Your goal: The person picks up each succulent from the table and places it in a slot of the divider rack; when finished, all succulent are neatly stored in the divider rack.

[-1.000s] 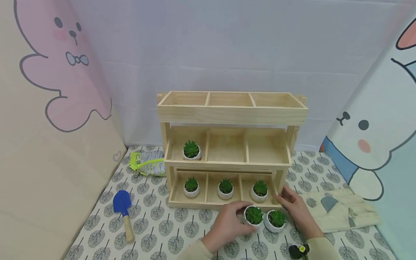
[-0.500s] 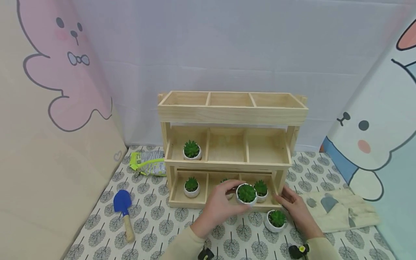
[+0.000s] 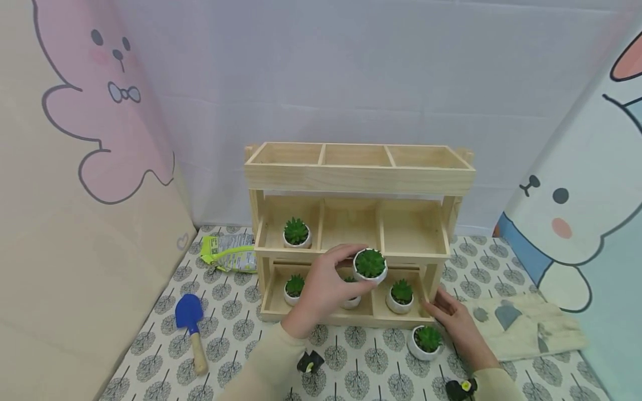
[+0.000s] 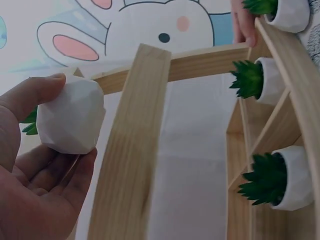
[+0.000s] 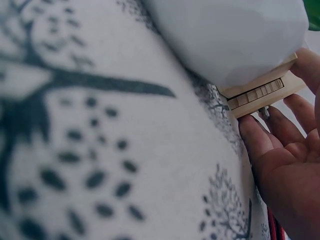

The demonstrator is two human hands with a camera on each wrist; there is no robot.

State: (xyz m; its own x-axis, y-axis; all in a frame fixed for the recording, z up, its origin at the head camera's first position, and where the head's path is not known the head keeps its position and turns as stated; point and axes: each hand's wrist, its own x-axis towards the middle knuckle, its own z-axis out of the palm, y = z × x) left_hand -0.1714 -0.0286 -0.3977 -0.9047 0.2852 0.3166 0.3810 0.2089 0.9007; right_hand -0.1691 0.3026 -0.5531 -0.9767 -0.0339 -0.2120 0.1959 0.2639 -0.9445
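My left hand holds a potted succulent, its white faceted pot between thumb and fingers, raised in front of the middle tier of a three-tier wooden plant shelf. The left wrist view shows the pot from below, tilted, with green leaves behind the thumb. My right hand grips the lower right corner of the shelf; in the right wrist view its fingers are at the wooden edge. Another potted succulent stands on the cloth beside it.
Succulents sit in the bottom tier's three compartments, the middle one partly hidden by my left hand. One more stands in the middle tier's left compartment. A blue trowel and green bag lie left; cloth gloves lie right.
My left hand has lifted the potted succulent off the cloth, moving it up and left toward the middle tier. My right hand has stayed at the shelf's corner.
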